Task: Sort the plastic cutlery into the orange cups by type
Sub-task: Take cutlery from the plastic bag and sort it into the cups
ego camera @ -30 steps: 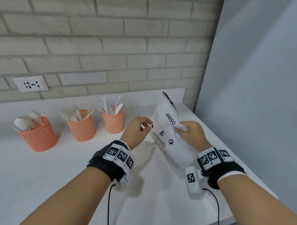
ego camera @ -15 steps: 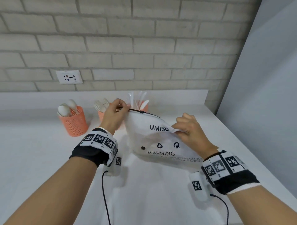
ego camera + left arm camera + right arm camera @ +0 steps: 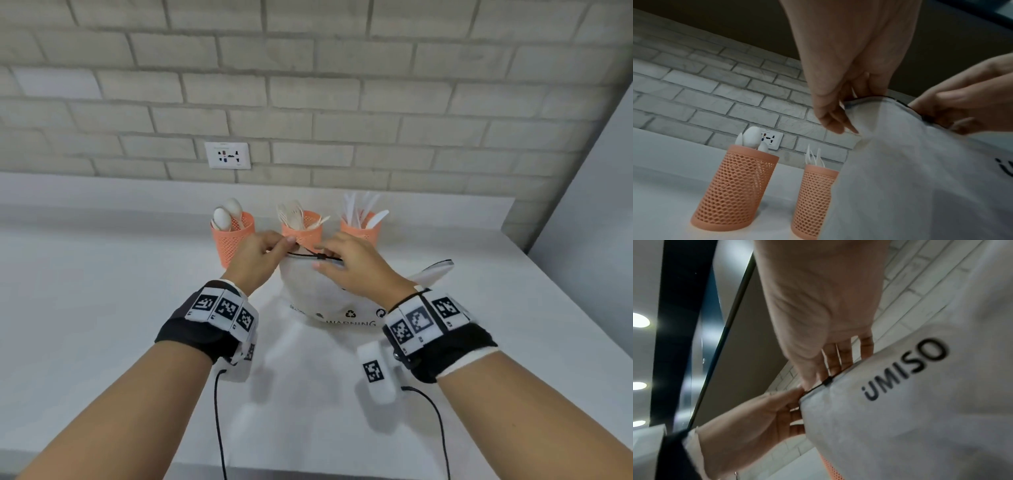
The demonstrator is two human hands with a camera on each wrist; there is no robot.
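Three orange mesh cups stand in a row at the back: spoons (image 3: 227,214) in the left cup (image 3: 232,240), forks (image 3: 292,214) in the middle cup (image 3: 306,233), knives (image 3: 359,209) in the right cup (image 3: 363,232). Just in front of them both hands hold up a white zip bag (image 3: 325,291) printed "UMISO". My left hand (image 3: 286,242) pinches the bag's top left corner (image 3: 851,101). My right hand (image 3: 320,261) pinches the black zipper slider (image 3: 828,381) on the top edge. What is inside the bag is hidden.
The white counter (image 3: 102,325) runs back to a low ledge and a grey brick wall with a socket (image 3: 227,155). A plain grey panel (image 3: 599,222) bounds the counter on the right. Cables hang from both wristbands near the front edge.
Both hands carried the bag forward, up to the cups. The bag turned from upright to top edge level. My right hand left the bag's face and took the zipper slider.
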